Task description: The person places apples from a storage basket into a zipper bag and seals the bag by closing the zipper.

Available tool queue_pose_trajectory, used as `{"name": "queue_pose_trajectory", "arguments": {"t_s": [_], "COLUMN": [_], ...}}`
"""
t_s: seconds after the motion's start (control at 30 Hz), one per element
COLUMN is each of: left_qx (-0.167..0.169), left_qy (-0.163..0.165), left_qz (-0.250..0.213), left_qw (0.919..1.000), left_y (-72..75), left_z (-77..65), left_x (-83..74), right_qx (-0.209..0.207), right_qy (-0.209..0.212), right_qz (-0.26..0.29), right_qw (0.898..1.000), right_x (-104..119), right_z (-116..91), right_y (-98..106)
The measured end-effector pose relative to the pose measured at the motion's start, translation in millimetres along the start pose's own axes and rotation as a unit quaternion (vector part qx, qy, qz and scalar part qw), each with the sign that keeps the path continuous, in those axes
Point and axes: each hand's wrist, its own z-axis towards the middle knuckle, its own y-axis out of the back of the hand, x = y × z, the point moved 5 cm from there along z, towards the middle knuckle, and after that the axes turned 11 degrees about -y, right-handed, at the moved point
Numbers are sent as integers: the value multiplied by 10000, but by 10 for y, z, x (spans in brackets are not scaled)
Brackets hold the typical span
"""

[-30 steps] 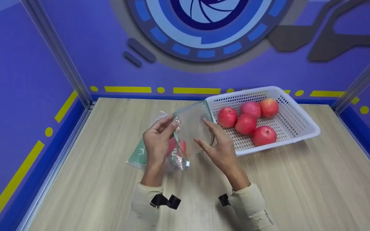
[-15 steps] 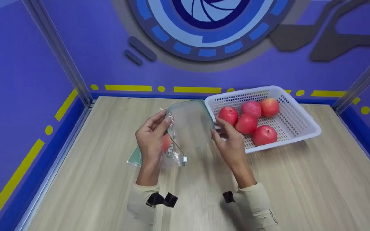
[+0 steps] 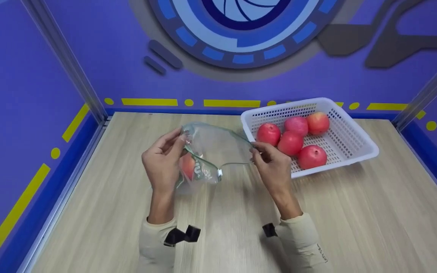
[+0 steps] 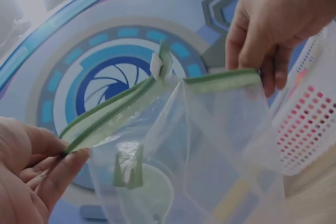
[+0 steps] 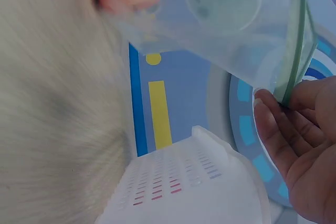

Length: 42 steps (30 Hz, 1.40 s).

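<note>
A clear zip bag [image 3: 222, 142] with a green zip edge and a white slider [image 3: 219, 173] is stretched between my two hands, its mouth spread apart. My left hand [image 3: 161, 163] pinches the zip edge at the left; the left wrist view shows thumb and fingertips on the green strip [image 4: 100, 121]. With thumb and fingers, my right hand [image 3: 273, 165] pinches the opposite end, just left of the basket. A red apple [image 3: 187, 166] shows through clear plastic below my left hand; whether it lies in another bag under this one I cannot tell.
A white perforated basket [image 3: 355, 149] with several red apples [image 3: 312, 156] stands at the right, close to my right hand. Blue printed panels [image 3: 70, 68] bound the wooden table [image 3: 230, 235] at the back and sides.
My left hand has moved left, drawing the zip edge with it. My right hand has shifted right from the bag's side and now pinches its edge. The mouth has widened.
</note>
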Motion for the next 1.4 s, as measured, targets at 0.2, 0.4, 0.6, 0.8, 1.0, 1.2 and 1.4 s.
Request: {"name": "queue_pose_trajectory", "arguments": {"t_s": [0.2, 0.4, 0.6, 0.8, 1.0, 1.2, 1.4], "left_qx": [-257, -122, 321, 613, 786, 885, 999], "left_qy": [-659, -868, -353, 111, 349, 567, 559], "left_qz": [-263, -291, -337, -269, -267, -360, -333], "left_qw": [9971, 9957, 9983, 9977, 9959, 9938, 9929], "left_y": [-48, -94, -166, -232, -310, -386, -406], "left_z": [-13, -44, -69, -119, -156, -189, -201], "left_x": [-207, -203, -59, 37, 97, 122, 112], "right_qx": [-225, -256, -76, 82, 179, 117, 308], "right_qy": [109, 96, -189, -307, -381, -492, -804], "right_qz": [-157, -343, -510, -456, -359, -645, -881], "right_qw": [9996, 9990, 9985, 9985, 9985, 9966, 9924], "right_x": [9, 0, -57, -100, -164, -251, -416], "right_z": [5, 23, 49, 59, 62, 221, 440], "right_y": [26, 36, 59, 120, 224, 401, 555]}}
